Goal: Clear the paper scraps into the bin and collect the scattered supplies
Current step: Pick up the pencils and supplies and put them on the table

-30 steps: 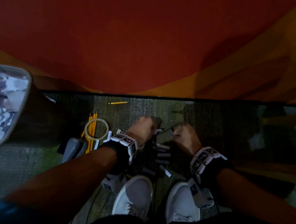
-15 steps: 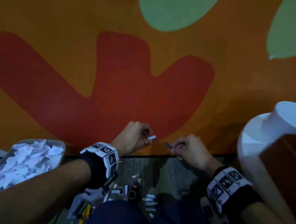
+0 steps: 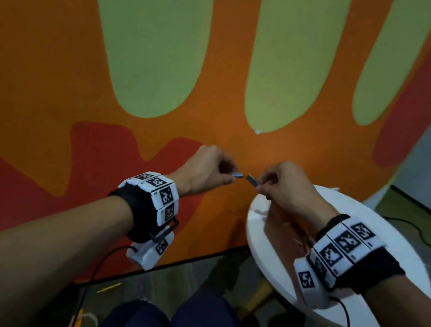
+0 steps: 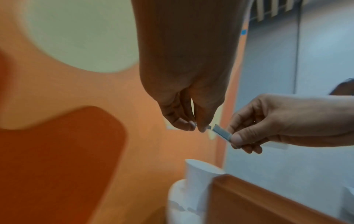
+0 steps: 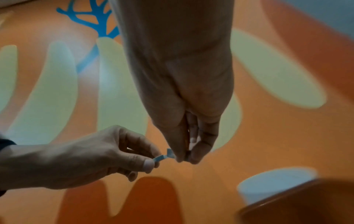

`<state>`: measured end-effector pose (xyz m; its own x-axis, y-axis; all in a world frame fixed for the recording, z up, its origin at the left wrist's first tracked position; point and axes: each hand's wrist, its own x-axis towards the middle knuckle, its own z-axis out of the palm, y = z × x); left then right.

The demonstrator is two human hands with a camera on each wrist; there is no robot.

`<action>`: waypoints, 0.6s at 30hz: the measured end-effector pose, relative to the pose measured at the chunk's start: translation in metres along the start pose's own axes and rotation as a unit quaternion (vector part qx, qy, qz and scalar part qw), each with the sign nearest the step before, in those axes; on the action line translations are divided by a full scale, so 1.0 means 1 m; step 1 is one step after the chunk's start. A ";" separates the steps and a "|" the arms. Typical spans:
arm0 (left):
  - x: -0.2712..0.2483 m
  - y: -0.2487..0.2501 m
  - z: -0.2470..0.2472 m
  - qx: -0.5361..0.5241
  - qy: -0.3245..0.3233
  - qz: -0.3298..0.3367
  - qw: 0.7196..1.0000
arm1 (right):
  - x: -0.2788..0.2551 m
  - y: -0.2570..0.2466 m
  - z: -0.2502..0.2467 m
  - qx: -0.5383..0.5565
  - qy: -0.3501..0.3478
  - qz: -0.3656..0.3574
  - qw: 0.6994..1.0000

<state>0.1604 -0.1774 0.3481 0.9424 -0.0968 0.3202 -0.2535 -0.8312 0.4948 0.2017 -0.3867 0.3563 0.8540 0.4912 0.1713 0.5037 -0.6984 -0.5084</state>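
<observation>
Nearest us, our knees (image 3: 173,325) sit over the dark floor, where a yellow pencil (image 3: 109,287) lies beside the wall's foot. Higher, our left hand (image 3: 207,173) pinches a small pale strip (image 3: 238,174) between thumb and fingertips, and our right hand (image 3: 286,188) pinches a second strip (image 3: 251,180); the two ends nearly meet in the air. Under our right wrist spreads a round white table (image 3: 392,245). Beyond stands the orange wall (image 3: 225,52) with green and red shapes.
</observation>
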 end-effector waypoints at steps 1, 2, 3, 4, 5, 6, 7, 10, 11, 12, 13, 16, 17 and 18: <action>0.008 0.015 0.007 -0.004 -0.008 0.012 1.000 | -0.007 0.010 -0.013 -0.020 0.007 0.007 1.000; 0.015 0.028 0.015 -0.006 -0.018 0.024 1.000 | -0.015 0.021 -0.025 -0.037 0.012 0.018 0.999; 0.021 0.041 0.025 -0.007 -0.027 0.036 0.999 | -0.023 0.033 -0.036 -0.048 0.014 0.033 0.998; 0.026 0.053 0.034 -0.009 -0.035 0.044 0.998 | -0.031 0.045 -0.044 -0.053 0.013 0.052 0.997; 0.031 0.062 0.045 -0.013 -0.044 0.050 0.998 | -0.038 0.056 -0.050 -0.056 0.010 0.070 0.996; 0.034 0.071 0.055 -0.020 -0.052 0.055 0.997 | -0.044 0.066 -0.054 -0.058 0.005 0.084 0.995; 0.037 0.079 0.065 -0.028 -0.060 0.061 0.996 | -0.050 0.074 -0.056 -0.061 0.002 0.094 0.994; 0.039 0.095 0.093 -0.025 -0.092 0.078 0.992 | -0.062 0.093 -0.050 -0.060 0.001 0.108 0.992; 0.040 0.097 0.100 -0.016 -0.104 0.084 0.991 | -0.063 0.098 -0.047 -0.065 -0.007 0.105 0.992; 0.039 0.097 0.105 -0.008 -0.115 0.087 0.990 | -0.063 0.103 -0.043 -0.076 -0.020 0.102 0.992; 0.038 0.095 0.109 -0.001 -0.122 0.088 0.989 | -0.062 0.107 -0.038 -0.091 -0.035 0.101 0.990; 0.036 0.080 0.103 0.016 -0.118 0.082 0.990 | -0.056 0.111 -0.032 -0.109 -0.045 0.098 0.988; 0.035 0.072 0.098 0.021 -0.115 0.076 0.990 | -0.052 0.110 -0.030 -0.091 -0.038 0.092 0.991; 0.032 0.064 0.093 0.023 -0.113 0.069 0.991 | -0.049 0.106 -0.029 -0.069 -0.029 0.085 0.994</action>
<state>0.1951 -0.2843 0.3153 0.9255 -0.3269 0.1914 -0.3782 -0.8255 0.4190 0.2170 -0.5001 0.3182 0.9213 0.3866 0.0426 0.3698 -0.8368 -0.4037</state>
